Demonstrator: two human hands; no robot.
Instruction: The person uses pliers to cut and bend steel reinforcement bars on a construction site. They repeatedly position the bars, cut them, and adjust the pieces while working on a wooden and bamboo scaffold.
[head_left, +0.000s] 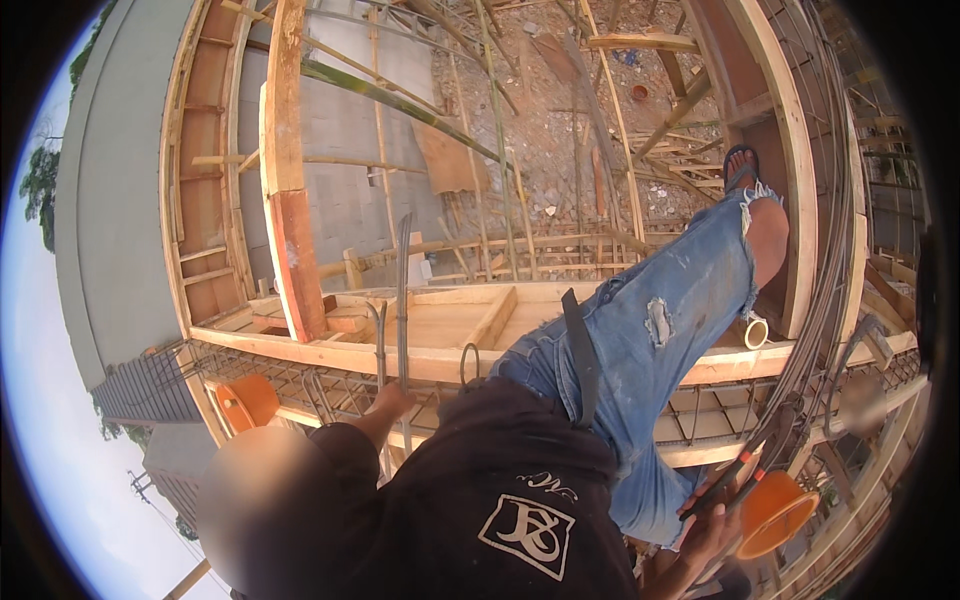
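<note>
My left hand (392, 401), at the end of a black sleeve, is closed round an upright steel bar (402, 310) at the rebar cage. A second bar with a hooked top (379, 340) stands beside it. At the lower right, my right hand (712, 530) grips what look like pincers (748, 466) with black and red handles. Their dark head lies over a bundle of thin steel rods (812, 340). My jeans-clad leg (650, 320) stretches to the upper right, its sandalled foot (741, 168) by the timber formwork. The fingers of both hands are partly hidden.
A rebar cage (690, 410) runs along the timber formwork (440, 362). Orange plastic containers (247, 400) (776, 514) sit at left and lower right. A tall timber post (288, 200) stands at left. Bamboo poles (400, 105) cross above rubble ground (560, 160) far below.
</note>
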